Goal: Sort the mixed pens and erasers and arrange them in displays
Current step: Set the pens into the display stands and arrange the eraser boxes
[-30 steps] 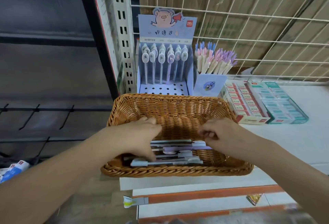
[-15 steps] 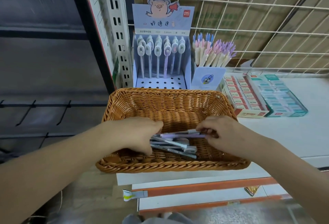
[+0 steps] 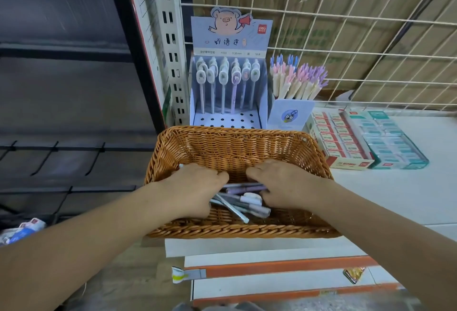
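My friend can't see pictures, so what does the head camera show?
The left hand and right hand grip loose pens inside a wicker basket. Behind it on the white shelf stand a pig-topped pen display, a cup of pastel pens, a red eraser box and a green eraser box.

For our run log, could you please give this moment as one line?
left hand: on pens | right hand: grips pens | in wicker basket

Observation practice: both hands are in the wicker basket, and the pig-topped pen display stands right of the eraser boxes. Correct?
No. The head view shows the pig-topped pen display left of the eraser boxes; left hand and right hand are in the wicker basket.
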